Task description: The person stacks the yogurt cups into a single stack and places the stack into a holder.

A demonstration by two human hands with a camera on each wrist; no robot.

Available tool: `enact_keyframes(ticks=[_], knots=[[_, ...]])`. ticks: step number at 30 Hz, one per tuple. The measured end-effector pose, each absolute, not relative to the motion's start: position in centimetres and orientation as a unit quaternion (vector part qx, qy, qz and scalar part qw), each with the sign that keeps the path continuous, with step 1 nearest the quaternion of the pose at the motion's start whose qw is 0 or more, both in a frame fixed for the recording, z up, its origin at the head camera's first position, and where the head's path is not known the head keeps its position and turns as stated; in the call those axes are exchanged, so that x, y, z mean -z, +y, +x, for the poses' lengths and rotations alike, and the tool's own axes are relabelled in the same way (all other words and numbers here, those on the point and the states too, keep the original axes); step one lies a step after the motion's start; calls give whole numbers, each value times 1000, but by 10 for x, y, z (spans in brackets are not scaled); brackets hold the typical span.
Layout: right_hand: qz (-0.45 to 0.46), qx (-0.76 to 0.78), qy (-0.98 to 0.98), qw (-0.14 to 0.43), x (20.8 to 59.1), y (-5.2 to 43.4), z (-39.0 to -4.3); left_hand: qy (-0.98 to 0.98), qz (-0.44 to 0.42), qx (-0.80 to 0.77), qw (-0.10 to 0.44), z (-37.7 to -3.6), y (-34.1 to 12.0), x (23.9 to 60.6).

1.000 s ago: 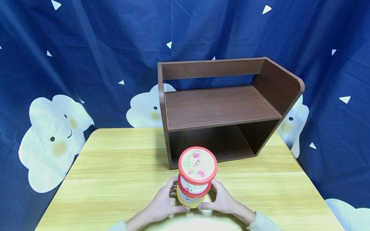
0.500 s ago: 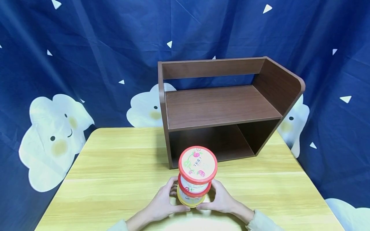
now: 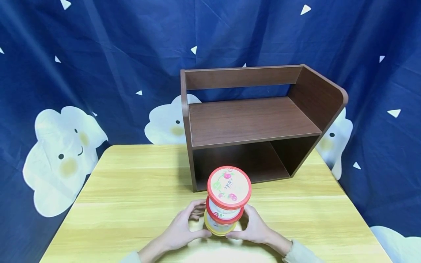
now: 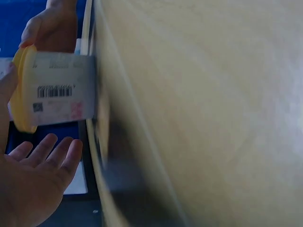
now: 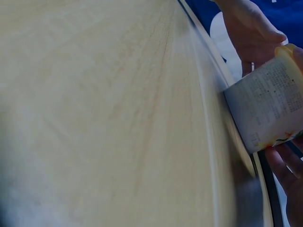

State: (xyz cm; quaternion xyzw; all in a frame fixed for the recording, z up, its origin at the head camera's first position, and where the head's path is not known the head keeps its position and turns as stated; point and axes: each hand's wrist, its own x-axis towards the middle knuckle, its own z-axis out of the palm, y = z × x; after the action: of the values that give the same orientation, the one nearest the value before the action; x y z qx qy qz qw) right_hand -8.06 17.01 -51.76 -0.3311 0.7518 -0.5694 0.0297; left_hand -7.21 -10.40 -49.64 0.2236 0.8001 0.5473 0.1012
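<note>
Three round tubs stand stacked near the table's front edge: a red-lidded top tub (image 3: pixel 229 187), a red-rimmed middle tub (image 3: pixel 224 213) and a yellow-rimmed bottom tub (image 3: pixel 218 228). My left hand (image 3: pixel 184 226) is beside the stack on its left. Its thumb is at the tub's base, and its fingers are spread and off the wall. The left wrist view shows that palm (image 4: pixel 33 179) open below the labelled tub (image 4: pixel 57 92). My right hand (image 3: pixel 254 228) cups the bottom tub from the right. Its fingers (image 5: pixel 284 163) lie against the tub (image 5: pixel 265 106).
A dark brown two-level wooden shelf (image 3: pixel 250 120) stands behind the stack, with nothing on either level. The light wooden table (image 3: pixel 131 190) extends left and right of the hands. A blue curtain with white clouds (image 3: pixel 62 157) hangs behind.
The stack has shifted slightly to the right. My left hand's fingers have come off the tub and spread. My right hand stays against the stack.
</note>
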Motion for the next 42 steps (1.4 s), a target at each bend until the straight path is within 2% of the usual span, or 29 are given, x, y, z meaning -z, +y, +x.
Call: enact_keyframes(ticks=[12,24,42], knots=[[-343,584,735,20,521,176,-78,796,199,-571,-7,-83,-119,486],[-354,567,744,-5,520,178,-77,756,164,-620,-128,-111,-119,468],[-351,566,746,-22,519,178,-77,730,130,-654,-152,-144,-111,445]])
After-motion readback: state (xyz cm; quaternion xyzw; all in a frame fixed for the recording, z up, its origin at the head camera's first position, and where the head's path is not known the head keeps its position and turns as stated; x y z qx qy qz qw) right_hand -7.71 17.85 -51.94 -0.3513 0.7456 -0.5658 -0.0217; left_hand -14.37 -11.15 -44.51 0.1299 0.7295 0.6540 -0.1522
